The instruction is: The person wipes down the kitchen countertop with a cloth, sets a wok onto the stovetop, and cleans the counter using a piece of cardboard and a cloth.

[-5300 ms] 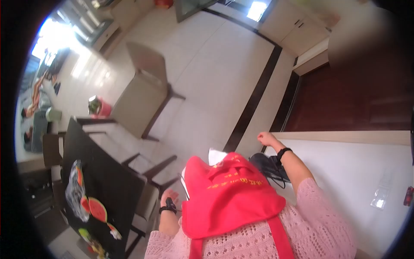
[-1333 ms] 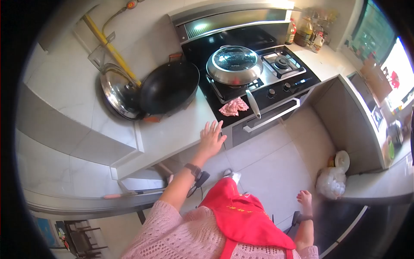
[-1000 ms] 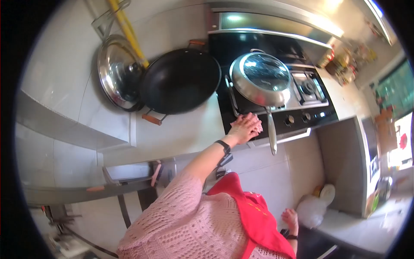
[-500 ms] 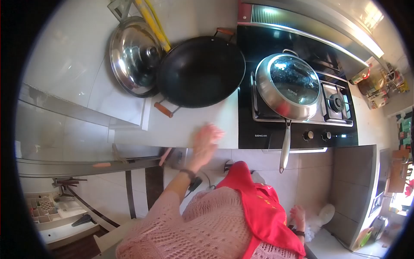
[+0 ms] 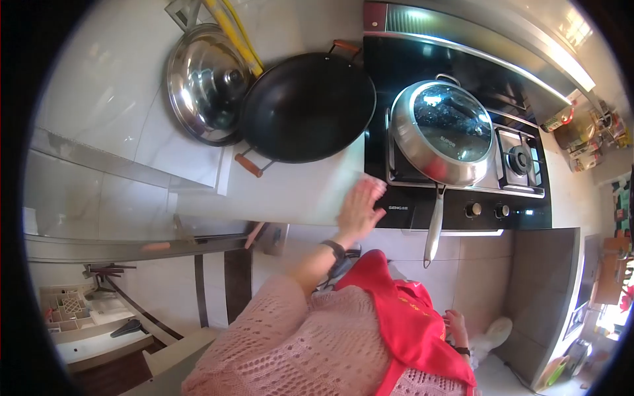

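Observation:
My left hand [image 5: 357,212], with a dark band on the wrist, lies over the seam between the white counter [image 5: 290,198] and the black gas stove [image 5: 422,216]. Under its fingertips is a small pink-and-white cloth [image 5: 376,187], mostly covered by the hand. My right hand [image 5: 455,325] hangs low beside the red apron [image 5: 403,313], fingers loosely bent and apart, with nothing visible in it. Just above the left hand, a black wok [image 5: 307,109] with wooden handles rests on the counter. A lidded steel pan [image 5: 444,171] sits on the stove's left burner, its handle jutting over the front edge.
A domed steel lid [image 5: 205,86] leans at the back left beside yellow pipes [image 5: 231,33]. The right burner [image 5: 519,160] is uncovered. Bottles [image 5: 578,135] stand at the far right. A range hood [image 5: 475,46] overhangs the stove.
My left hand has slid right along the counter with the cloth, reaching the stove's left edge. My right hand stays low by the apron. The wok and pan have not moved.

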`<state>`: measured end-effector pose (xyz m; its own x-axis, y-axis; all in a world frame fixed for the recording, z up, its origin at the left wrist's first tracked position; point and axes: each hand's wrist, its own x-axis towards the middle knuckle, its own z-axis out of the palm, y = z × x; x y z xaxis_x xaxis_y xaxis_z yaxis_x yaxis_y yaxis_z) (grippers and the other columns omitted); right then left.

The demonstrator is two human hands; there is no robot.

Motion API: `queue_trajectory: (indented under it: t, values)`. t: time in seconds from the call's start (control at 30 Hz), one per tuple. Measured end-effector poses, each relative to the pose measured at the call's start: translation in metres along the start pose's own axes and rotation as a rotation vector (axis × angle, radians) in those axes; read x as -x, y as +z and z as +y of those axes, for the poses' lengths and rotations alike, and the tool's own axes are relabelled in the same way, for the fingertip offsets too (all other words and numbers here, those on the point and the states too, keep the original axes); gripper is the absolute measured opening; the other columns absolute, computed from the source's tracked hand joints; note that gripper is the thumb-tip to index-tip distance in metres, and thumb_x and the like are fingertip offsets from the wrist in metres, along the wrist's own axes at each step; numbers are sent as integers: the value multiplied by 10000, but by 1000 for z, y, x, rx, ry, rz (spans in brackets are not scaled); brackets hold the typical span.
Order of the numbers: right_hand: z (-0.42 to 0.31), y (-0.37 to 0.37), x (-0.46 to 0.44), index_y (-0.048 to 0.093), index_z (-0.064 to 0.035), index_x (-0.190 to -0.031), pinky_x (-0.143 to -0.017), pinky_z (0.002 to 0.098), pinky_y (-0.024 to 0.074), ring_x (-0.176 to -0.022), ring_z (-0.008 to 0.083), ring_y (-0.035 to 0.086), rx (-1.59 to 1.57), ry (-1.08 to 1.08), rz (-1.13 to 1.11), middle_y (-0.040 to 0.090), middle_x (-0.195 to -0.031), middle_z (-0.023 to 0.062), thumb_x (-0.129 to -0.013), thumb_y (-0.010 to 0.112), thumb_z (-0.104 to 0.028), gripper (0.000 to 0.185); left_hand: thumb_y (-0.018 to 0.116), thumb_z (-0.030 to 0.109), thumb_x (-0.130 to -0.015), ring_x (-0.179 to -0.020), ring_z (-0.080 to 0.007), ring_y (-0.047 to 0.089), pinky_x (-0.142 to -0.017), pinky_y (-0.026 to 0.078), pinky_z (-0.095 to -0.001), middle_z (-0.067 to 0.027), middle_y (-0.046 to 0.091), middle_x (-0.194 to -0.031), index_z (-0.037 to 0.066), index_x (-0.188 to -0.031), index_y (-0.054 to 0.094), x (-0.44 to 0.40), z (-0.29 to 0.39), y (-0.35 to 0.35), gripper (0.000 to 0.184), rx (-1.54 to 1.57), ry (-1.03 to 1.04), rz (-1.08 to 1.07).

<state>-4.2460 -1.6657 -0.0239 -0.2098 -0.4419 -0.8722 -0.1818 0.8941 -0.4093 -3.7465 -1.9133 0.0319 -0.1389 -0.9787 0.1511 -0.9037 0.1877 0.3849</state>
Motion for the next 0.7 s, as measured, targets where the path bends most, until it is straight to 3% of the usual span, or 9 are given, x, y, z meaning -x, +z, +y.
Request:
queue_trajectory:
  t: [0.07,0.13,0.23,0.33,0.43,0.57,0.67,0.7]
  values:
    - [31,-17,-17,609,-42,-1201,-629,327,548,-808,217,694,-31,62,-54,677,-976,104,-945,600,-244,326,460,532,-964,-1520,-315,125,-1224,123,-452,-188,199,-1619,32,-1545,242,16,13,12,796,-27,217,-58]
    - [39,-23,-16,611,-50,-1195,-621,326,547,-799,215,692,-87,39,-18,676,-968,101,-949,594,-234,308,465,537,-963,-1515,-330,135,-1223,119,-458,-206,200,-1613,8,-1540,233,28,4,8,816,63,245,-160]
    - [40,-22,-17,612,-49,-1196,-617,327,549,-799,221,694,-145,3,73,675,-972,108,-957,580,-225,298,471,546,-959,-1508,-350,152,-1218,130,-464,-222,213,-1603,-23,-1525,243,9,-33,1,834,7,68,-88]
    - [16,-10,1,604,-31,-1195,-647,325,550,-791,219,685,-129,-63,116,672,-950,111,-974,564,-232,302,452,546,-977,-1477,-410,193,-1206,153,-491,-277,242,-1564,-80,-1498,236,-22,-37,3,843,-135,-21,124]
    - [12,-1,3,609,-27,-1210,-667,336,559,-816,230,695,-138,-102,104,680,-971,126,-973,560,-230,316,400,597,-976,-1471,-397,230,-1205,172,-480,-288,273,-1555,-96,-1479,285,-66,-40,18,864,-263,-129,153]
    - [27,10,11,611,-36,-1226,-683,345,562,-837,239,705,-159,-117,108,686,-983,134,-968,561,-230,327,399,600,-977,-1465,-397,243,-1207,172,-475,-281,290,-1548,-79,-1485,292,-106,-56,39,855,-317,-125,210]
    - [61,11,14,617,-42,-1215,-672,349,562,-841,241,706,-211,-71,85,685,-980,128,-966,568,-240,322,409,587,-979,-1466,-390,239,-1206,173,-482,-264,290,-1552,-80,-1477,311,-117,-61,33,838,-205,-13,235]
    - [69,11,17,621,-43,-1206,-666,350,561,-839,241,706,-193,-35,84,685,-977,126,-963,573,-242,317,421,582,-977,-1469,-381,233,-1202,183,-478,-225,305,-1554,-21,-1472,372,-121,-62,32,782,-198,2,266]
